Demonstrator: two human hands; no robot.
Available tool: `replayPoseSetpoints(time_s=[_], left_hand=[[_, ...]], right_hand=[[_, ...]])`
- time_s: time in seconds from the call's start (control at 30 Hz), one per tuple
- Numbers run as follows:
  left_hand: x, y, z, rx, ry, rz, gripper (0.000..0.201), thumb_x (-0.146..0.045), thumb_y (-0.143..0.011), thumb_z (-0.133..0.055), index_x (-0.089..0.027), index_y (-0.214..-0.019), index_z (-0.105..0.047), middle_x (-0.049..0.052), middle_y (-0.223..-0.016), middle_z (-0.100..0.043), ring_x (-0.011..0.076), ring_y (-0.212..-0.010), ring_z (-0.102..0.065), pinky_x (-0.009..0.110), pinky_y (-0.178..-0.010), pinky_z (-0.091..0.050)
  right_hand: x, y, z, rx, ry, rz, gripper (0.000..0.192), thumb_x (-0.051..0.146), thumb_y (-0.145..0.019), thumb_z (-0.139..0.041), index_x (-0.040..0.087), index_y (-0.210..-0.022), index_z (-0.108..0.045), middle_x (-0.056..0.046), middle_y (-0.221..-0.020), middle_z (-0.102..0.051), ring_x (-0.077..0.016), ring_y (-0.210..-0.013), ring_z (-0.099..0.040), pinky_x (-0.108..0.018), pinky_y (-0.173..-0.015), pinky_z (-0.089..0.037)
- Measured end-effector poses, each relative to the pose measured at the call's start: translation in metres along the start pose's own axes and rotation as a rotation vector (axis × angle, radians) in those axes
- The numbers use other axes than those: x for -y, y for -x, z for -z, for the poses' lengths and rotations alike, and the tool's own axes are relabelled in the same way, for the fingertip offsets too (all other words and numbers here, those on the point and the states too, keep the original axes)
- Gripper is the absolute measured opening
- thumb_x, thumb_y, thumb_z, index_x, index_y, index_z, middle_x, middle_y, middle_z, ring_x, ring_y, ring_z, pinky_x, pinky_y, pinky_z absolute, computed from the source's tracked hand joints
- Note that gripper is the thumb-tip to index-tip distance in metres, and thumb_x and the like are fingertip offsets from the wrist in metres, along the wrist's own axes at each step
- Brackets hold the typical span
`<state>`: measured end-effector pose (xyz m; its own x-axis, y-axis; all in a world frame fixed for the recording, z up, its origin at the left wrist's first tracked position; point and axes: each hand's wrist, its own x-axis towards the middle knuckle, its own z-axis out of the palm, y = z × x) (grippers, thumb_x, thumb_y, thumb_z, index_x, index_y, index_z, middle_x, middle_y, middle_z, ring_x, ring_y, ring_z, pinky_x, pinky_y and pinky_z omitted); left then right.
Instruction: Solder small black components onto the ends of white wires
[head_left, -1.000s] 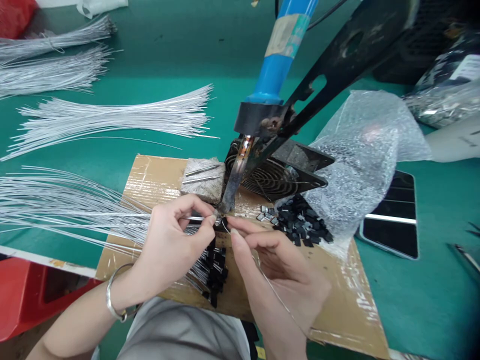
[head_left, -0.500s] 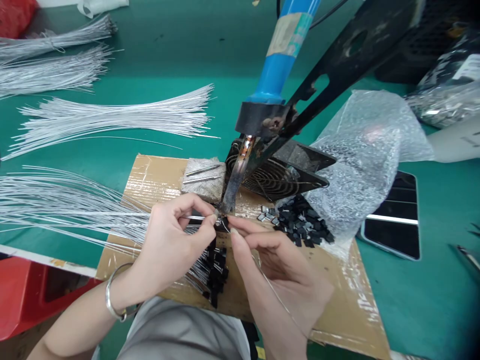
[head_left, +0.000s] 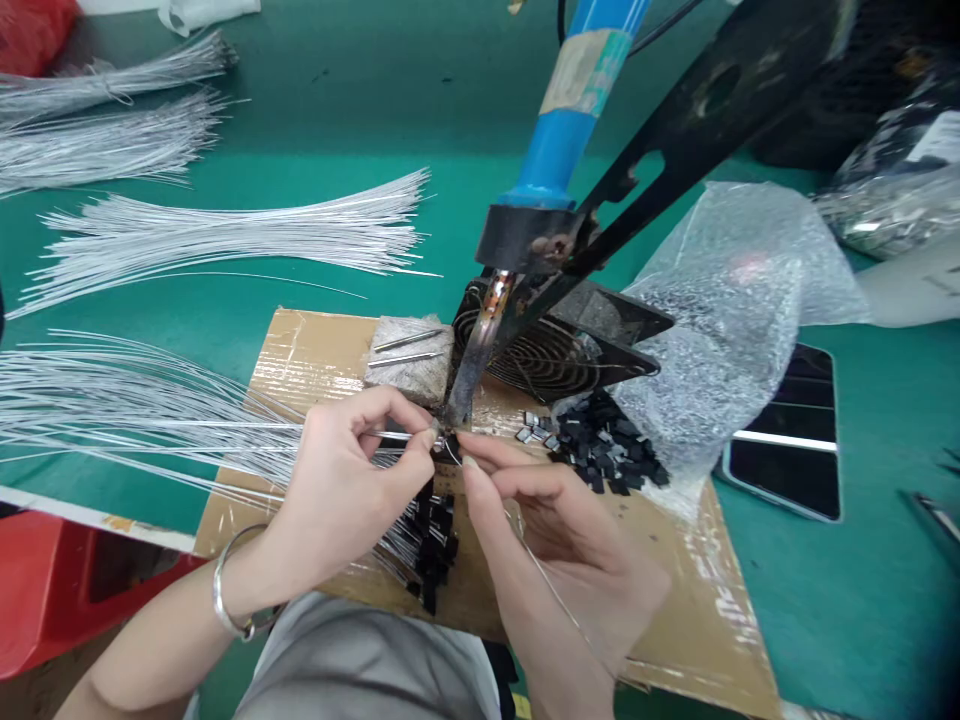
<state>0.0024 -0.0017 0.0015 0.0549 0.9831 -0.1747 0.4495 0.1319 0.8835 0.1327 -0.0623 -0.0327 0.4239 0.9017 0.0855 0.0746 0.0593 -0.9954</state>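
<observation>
While pinched together, hands point(head_left: 450, 500) under iron point(head_left: 480, 340)

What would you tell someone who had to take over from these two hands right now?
Left hand: pinching a thin white wire, its end under the tip of the blue-handled soldering iron.
Right hand: pinching a thin silver strand, its end at the same tip.
Small black part: at the tip, between both hands' fingertips, on the taped cardboard sheet.
Done: wired black parts lie below the hands.
Left: loose black parts by the clear bubble-wrap bag; white wire bundles on the green table.
</observation>
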Motion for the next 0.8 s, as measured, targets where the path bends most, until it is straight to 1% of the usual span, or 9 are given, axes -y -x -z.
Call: replayPoseSetpoints(time_s=[0.2, 0.3, 0.5, 0.63, 0.8], left_hand=[[-0.0004, 0.0018, 0.0009, -0.013, -0.005, -0.011, 0.011, -0.022, -0.077, -0.063, -0.019, -0.070, -0.070, 0.006, -0.078, -0.077, 0.0164, -0.066, -0.062, 0.026, -0.049, -0.033], [-0.0001, 0.0016, 0.0008, -0.012, -0.011, -0.014, 0.011, -0.022, -0.077, -0.063, -0.019, -0.069, -0.070, 0.006, -0.078, -0.077, 0.0158, -0.064, -0.061, 0.026, -0.048, -0.032], [0.0007, -0.0016, 0.0004, -0.003, -0.014, 0.003, 0.010, -0.022, -0.076, -0.062, -0.019, -0.069, -0.069, 0.007, -0.079, -0.078, 0.0192, -0.071, -0.066, 0.026, -0.052, -0.039], [-0.0002, -0.0017, 0.0009, -0.004, -0.009, 0.007, 0.010, -0.023, -0.075, -0.062, -0.019, -0.069, -0.069, 0.008, -0.079, -0.078, 0.0206, -0.074, -0.068, 0.027, -0.054, -0.042], [-0.0011, -0.0007, 0.0009, -0.003, -0.009, -0.008, 0.011, -0.023, -0.076, -0.062, -0.019, -0.069, -0.070, 0.007, -0.076, -0.076, 0.0185, -0.069, -0.064, 0.026, -0.052, -0.038]], right_hand=[[-0.0020, -0.0005, 0.0002, -0.006, 0.022, 0.018, 0.016, 0.020, -0.089, -0.080, 0.024, -0.076, -0.071, -0.002, -0.102, -0.084, -0.0178, -0.094, -0.080, -0.026, -0.084, -0.062], [-0.0027, 0.0000, 0.0013, 0.001, 0.023, 0.024, 0.016, 0.020, -0.089, -0.079, 0.023, -0.076, -0.070, -0.002, -0.103, -0.084, -0.0166, -0.093, -0.080, -0.026, -0.085, -0.061], [-0.0049, -0.0012, -0.0008, 0.009, 0.025, 0.009, 0.017, 0.019, -0.090, -0.077, 0.023, -0.075, -0.069, -0.003, -0.103, -0.084, -0.0168, -0.092, -0.080, -0.026, -0.086, -0.061], [-0.0036, -0.0012, -0.0016, 0.000, 0.014, 0.008, 0.017, 0.019, -0.089, -0.079, 0.023, -0.076, -0.070, 0.000, -0.102, -0.084, -0.0135, -0.091, -0.080, -0.022, -0.087, -0.059], [-0.0012, -0.0002, 0.0003, -0.004, 0.016, 0.024, 0.016, 0.019, -0.089, -0.079, 0.024, -0.076, -0.071, 0.000, -0.103, -0.084, -0.0133, -0.094, -0.080, -0.021, -0.087, -0.059]])
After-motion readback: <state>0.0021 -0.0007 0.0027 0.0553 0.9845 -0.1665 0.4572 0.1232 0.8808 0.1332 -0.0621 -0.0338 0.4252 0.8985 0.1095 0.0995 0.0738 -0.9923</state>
